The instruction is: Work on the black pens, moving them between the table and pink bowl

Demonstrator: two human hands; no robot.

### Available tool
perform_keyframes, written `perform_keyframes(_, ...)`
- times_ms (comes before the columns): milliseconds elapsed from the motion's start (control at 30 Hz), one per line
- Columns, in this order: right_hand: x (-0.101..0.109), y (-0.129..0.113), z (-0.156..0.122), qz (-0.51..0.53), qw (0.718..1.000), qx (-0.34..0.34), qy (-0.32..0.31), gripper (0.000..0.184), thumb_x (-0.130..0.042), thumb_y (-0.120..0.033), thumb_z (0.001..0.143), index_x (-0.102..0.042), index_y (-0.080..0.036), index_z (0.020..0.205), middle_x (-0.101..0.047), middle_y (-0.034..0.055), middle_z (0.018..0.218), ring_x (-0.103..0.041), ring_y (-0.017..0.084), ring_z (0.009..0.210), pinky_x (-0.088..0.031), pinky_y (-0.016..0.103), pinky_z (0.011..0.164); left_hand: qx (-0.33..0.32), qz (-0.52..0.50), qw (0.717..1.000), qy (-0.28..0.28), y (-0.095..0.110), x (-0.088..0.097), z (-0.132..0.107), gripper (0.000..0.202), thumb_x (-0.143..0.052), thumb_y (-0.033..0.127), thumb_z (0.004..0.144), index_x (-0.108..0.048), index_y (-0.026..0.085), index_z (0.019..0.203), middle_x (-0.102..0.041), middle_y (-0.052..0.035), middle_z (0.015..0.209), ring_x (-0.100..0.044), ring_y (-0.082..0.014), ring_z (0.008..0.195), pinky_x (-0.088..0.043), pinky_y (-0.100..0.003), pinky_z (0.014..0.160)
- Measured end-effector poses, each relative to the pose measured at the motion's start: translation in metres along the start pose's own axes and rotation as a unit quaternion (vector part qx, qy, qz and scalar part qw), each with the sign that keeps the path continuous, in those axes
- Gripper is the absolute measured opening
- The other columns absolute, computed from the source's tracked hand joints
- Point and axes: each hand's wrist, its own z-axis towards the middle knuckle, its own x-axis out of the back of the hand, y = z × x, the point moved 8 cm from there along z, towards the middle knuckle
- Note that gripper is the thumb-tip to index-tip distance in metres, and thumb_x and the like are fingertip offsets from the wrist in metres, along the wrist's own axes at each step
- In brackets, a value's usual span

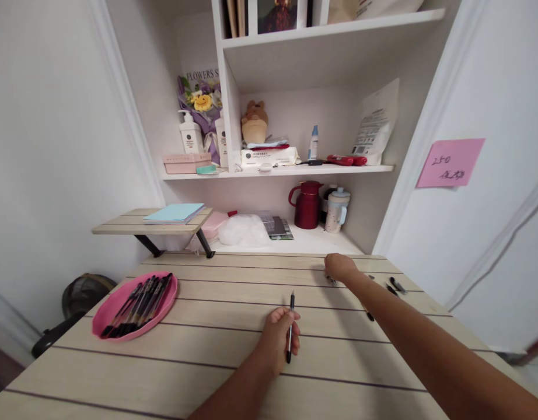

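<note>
My left hand (281,335) is closed around a pen (292,302) with a clear barrel and black ends, its bare tip pointing away from me above the table. Farther off and to the right, my right hand (340,267) is down at the tabletop with its fingers curled together. Small dark and clear bits (331,280) show just under those fingers, too small and covered to name. Several pens with black ends lie in a pink scalloped tray (175,291) at the left. Small black pen parts (397,284) are on the table right of my right forearm.
The slatted wooden table (225,361) meets a white shelf unit (369,169) at the back. A small raised stand (120,223) with blue-topped paper is at the back left. A red jug (308,205), a cup (337,211) and a white plastic bag (243,230) occupy the lower shelf.
</note>
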Motion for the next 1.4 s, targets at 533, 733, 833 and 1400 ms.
perform_keyframes(533,-0.032,-0.012,0.009,0.001,0.999,-0.010,-0.047,0.029,-0.059,-0.015,0.066,-0.065,-0.009,0.094,-0.062,0.0212,0.102,-0.058,0.029,0.097,-0.042,0.037,0.077,0.017,-0.001,1.000,-0.008,-0.008,0.000,0.005,0.039,-0.059,0.047,0.063,-0.050,0.015,0.083,-0.049,0.0050,0.051,-0.039,-0.0047,0.033,-0.024,-0.018,0.035)
perform_keyframes(733,-0.021,-0.014,0.004,0.105,0.994,-0.004,-0.026,0.022,-0.059,-0.013,0.062,-0.065,-0.009,0.082,-0.063,0.0203,0.096,-0.058,0.029,0.095,-0.042,0.034,0.075,0.018,0.004,1.000,-0.020,-0.007,-0.001,0.005,0.038,-0.059,0.046,0.064,-0.050,0.015,0.085,-0.050,0.0048,0.052,-0.039,-0.0043,0.033,-0.025,-0.018,0.035)
perform_keyframes(833,-0.016,-0.019,-0.013,0.194,0.981,0.013,-0.022,0.015,-0.056,-0.016,0.065,-0.063,-0.012,0.078,-0.066,0.0128,0.081,-0.062,0.021,0.080,-0.044,0.026,0.064,0.011,0.012,0.999,-0.032,-0.005,-0.002,0.005,0.038,-0.059,0.045,0.064,-0.051,0.014,0.085,-0.050,0.0046,0.054,-0.039,-0.0041,0.033,-0.025,-0.018,0.035)
perform_keyframes(1400,-0.039,-0.027,-0.149,0.812,0.578,-0.068,0.031,0.029,-0.073,-0.038,0.057,-0.059,-0.020,0.076,-0.059,0.0003,0.069,-0.041,0.006,0.044,-0.031,0.021,0.037,0.015,0.092,0.980,-0.175,-0.009,-0.036,-0.025,0.046,-0.054,0.043,0.073,-0.052,0.012,0.107,-0.054,0.0033,0.054,-0.040,-0.0034,0.032,-0.021,-0.016,0.031)
